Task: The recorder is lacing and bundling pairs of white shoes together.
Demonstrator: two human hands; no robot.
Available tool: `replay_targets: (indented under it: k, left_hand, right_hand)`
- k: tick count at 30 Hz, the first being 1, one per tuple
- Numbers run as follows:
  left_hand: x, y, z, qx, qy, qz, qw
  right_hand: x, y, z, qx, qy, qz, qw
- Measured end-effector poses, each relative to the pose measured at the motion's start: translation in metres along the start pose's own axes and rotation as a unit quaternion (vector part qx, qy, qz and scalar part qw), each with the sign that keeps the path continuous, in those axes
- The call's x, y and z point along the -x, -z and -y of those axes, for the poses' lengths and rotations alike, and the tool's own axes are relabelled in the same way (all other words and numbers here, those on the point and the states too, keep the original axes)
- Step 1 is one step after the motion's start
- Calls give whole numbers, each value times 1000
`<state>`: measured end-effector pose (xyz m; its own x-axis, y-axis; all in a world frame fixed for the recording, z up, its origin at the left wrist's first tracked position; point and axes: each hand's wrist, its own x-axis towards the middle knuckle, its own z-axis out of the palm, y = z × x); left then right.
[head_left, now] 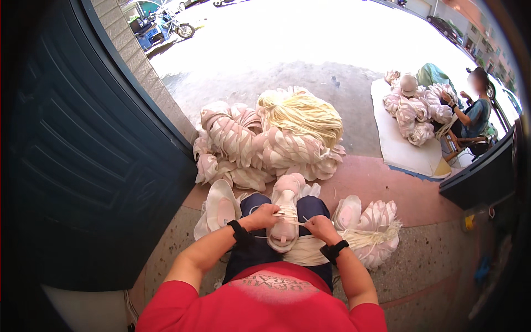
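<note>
A pale pink and white shoe upper (286, 193) lies lengthwise across my lap between my knees, its toe pointing away from me. Cream shoelace (287, 212) crosses the lacing area in several rows. My left hand (265, 216) is closed at the left side of the upper, gripping the lace there. On the other side, my right hand (323, 228) pinches a lace end (303, 223) stretched out from the upper. A bundle of loose cream laces (304, 252) runs over my right thigh. The fingertips are too small to see in detail.
A large heap of shoe uppers (232, 135) lies ahead, topped by a hank of laces (304, 116). More uppers (218, 207) rest left of me, others (379, 218) to the right. A dark door (94, 166) stands left. Far right, a person (473, 113) sits beside another heap (415, 113).
</note>
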<state>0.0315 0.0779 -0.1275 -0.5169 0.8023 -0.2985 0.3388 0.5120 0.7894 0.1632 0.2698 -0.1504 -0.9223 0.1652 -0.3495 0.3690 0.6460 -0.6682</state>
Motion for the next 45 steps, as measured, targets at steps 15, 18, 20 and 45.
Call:
replay_targets:
  k: [15,18,20,45]
  left_hand:
    - [-3,-24,-9,-258,15,-200,945]
    - [-6,-23,-8,-250,-13,-234,939]
    - [-6,-19,-11,-197,-85,-220,952]
    - [14,50,3,195,250,78,945]
  right_hand:
    - [20,-2,3,84,158,-170,969]
    - [20,4,5,73,184,-197,960]
    - [17,6,1,69,174,-186,965]
    - [60,43,-90,33,35,-370,928]
